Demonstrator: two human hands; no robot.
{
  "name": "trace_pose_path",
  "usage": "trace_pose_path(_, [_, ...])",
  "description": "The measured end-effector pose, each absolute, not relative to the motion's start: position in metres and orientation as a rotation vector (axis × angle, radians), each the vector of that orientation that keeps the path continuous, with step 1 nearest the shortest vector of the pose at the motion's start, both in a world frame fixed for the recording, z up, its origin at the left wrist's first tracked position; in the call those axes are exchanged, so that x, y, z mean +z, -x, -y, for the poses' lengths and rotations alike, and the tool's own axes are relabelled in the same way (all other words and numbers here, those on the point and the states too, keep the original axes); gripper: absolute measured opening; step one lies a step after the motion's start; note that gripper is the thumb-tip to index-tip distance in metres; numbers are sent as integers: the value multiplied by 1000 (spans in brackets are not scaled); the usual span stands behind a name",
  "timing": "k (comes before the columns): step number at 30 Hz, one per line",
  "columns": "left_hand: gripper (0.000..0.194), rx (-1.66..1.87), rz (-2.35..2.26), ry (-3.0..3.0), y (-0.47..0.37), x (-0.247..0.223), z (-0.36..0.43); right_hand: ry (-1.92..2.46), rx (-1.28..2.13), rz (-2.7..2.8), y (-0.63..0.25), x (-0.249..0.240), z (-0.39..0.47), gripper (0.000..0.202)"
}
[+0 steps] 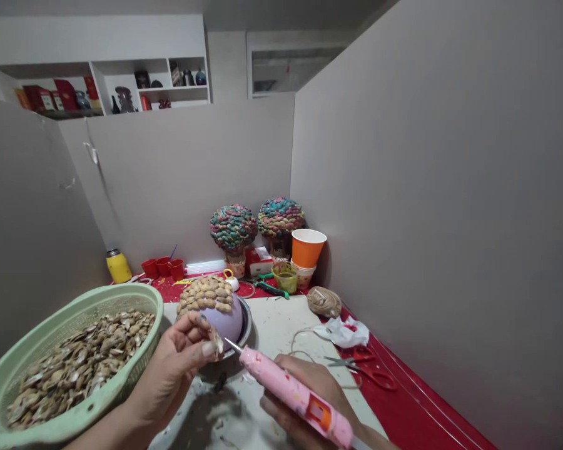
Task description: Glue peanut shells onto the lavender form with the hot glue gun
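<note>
My left hand [187,347] pinches a peanut shell [219,342], its pale inner side facing right. Wrapped round a pink hot glue gun [286,387] is my right hand [309,387]; the metal nozzle points at the shell, close to it. Just beyond both hands, a lilac ball [225,317] sits in a metal bowl [248,322]. Rows of peanut shells [206,294] cover the upper part of the ball. At my left stands a green plastic basket [154,300] holding a heap of shell halves [89,350].
Scissors [361,362] with red handles and a ball of twine [324,302] lie to the right. Two colourful shell-covered trees [234,228], orange paper cups [308,249], green-handled pliers [272,289], red cups [163,267] and a yellow jar [118,266] stand or lie behind.
</note>
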State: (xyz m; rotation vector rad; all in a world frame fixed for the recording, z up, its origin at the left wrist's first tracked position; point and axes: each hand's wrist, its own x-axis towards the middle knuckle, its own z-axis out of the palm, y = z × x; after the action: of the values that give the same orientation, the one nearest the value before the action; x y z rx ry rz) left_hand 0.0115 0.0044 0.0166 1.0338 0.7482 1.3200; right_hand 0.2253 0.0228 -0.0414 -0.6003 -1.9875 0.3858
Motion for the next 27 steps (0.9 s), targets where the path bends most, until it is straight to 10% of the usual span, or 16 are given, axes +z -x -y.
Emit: trace_pose_path(27, [27,1439,-1058,-1350,-11,14,-6,565,204,1970,-220,-50,-29,29])
